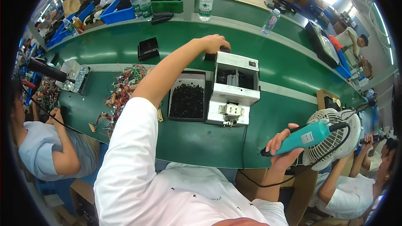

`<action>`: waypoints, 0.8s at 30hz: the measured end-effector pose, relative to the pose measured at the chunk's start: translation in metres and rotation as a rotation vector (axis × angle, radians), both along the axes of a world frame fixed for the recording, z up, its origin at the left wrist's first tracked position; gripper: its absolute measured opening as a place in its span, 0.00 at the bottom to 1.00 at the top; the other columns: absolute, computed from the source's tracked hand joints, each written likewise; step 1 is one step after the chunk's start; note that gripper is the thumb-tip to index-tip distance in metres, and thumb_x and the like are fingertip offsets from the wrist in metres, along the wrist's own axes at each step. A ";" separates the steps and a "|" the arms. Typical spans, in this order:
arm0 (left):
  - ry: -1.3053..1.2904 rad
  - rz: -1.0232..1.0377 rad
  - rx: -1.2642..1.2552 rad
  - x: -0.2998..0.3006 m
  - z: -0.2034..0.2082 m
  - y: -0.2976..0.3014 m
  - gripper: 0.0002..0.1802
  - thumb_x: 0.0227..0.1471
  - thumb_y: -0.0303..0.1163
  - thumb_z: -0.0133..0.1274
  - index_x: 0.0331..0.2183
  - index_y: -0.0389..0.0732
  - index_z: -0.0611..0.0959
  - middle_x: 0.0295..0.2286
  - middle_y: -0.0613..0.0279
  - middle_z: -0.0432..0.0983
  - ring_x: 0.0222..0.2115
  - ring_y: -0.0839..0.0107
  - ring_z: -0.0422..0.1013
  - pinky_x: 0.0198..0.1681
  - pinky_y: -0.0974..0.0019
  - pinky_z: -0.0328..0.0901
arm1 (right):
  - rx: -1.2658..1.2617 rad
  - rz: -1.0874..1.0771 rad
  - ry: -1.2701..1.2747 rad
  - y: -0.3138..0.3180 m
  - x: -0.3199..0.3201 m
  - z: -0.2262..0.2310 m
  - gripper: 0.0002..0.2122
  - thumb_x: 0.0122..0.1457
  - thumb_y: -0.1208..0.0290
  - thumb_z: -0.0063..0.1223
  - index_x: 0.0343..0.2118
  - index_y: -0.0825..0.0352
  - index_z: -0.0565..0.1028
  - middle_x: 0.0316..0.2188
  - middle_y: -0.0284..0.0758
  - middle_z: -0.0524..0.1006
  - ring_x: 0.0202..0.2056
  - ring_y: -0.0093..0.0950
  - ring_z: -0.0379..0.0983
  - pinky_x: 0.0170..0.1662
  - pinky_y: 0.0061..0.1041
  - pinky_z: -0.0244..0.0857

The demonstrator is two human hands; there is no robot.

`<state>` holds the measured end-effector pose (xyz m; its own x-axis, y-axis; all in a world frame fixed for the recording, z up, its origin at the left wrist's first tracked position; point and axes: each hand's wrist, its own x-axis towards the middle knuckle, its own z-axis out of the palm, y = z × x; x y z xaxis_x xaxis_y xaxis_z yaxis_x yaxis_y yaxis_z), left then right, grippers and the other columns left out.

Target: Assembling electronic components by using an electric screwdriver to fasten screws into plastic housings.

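- The right hand (281, 145) is closed around the front part of a teal electric screwdriver (305, 137), fingers over the top and thumb underneath.
- The screwdriver is held near the right end of the table's near edge; its long axis slants across the view, dark nose to the lower left, tail to the upper right.
- That nose points away from the white machine (233, 94), so a good approach would call for turning the wrist first, then bringing the tip in straight rather than at a slant.
- The cord (349, 130) loops off the tail across the fan (354, 117); I would keep it slack and clear of the cage.
- The left hand (216, 43) reaches to the machine's far left corner, fingers bent beside a dark part; from this angle I cannot tell whether they grip it or merely rest there.
- A steady left hand should help stop the machine sliding on the green table (184, 144).
- The machine's long axis runs away from the person, its metal block (233, 110) at the near end.
- Left of it stands a tray (192, 77) of small black pieces; farther left lies a heap of wired boards (117, 97).
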<state>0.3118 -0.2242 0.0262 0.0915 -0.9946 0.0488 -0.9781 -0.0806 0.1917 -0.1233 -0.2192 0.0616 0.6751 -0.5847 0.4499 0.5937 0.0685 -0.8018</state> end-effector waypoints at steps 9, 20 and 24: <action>0.496 0.306 -0.428 -0.016 0.120 0.128 0.13 0.50 0.34 0.53 0.39 0.43 0.82 0.39 0.61 0.74 0.35 0.70 0.68 0.43 0.67 0.63 | 0.047 0.082 0.103 0.005 -0.004 0.008 0.26 0.53 0.54 0.55 0.47 0.70 0.64 0.15 0.30 0.66 0.11 0.17 0.57 0.14 0.17 0.56; 2.334 0.417 -1.031 -0.257 0.086 0.224 0.14 0.54 0.36 0.50 0.41 0.39 0.78 0.39 0.59 0.74 0.36 0.71 0.70 0.41 0.72 0.63 | -0.149 0.347 0.215 0.087 0.070 0.039 0.21 0.42 0.87 0.57 0.43 0.71 0.71 0.41 0.38 0.76 0.27 0.22 0.69 0.30 0.17 0.63; 2.449 0.446 -0.867 -0.262 0.065 0.240 0.12 0.54 0.35 0.50 0.37 0.39 0.78 0.35 0.61 0.74 0.35 0.72 0.69 0.40 0.71 0.63 | -0.330 0.245 0.298 0.078 0.065 0.036 0.21 0.42 0.88 0.58 0.43 0.71 0.70 0.41 0.38 0.76 0.24 0.22 0.69 0.28 0.16 0.64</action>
